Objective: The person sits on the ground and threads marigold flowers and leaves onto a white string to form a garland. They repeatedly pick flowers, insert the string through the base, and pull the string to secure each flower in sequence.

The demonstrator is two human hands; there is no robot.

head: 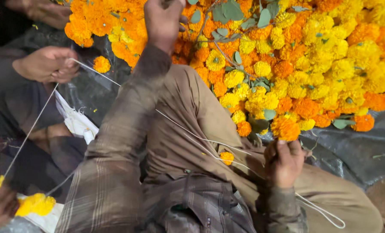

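Note:
My left hand (162, 21) reaches far forward into a big pile of orange and yellow marigolds (313, 56), next to a leafy green sprig (227, 13). Its fingers are buried among the flowers, so its grip is hidden. My right hand (283, 163) is closed by my raised knee, its fingertips pinching an orange marigold (285, 128) at the pile's near edge. A white thread (201, 138) runs across my brown trousers to this hand and loops out below it. One small orange marigold (227, 158) sits on the thread.
Another person sits at the left. One of their hands (48, 64) pinches a taut thread leading down to strung yellow marigolds (35, 203). A second hand (45, 11) is at the top left. A grey plastic sheet (356, 151) lies under the flowers.

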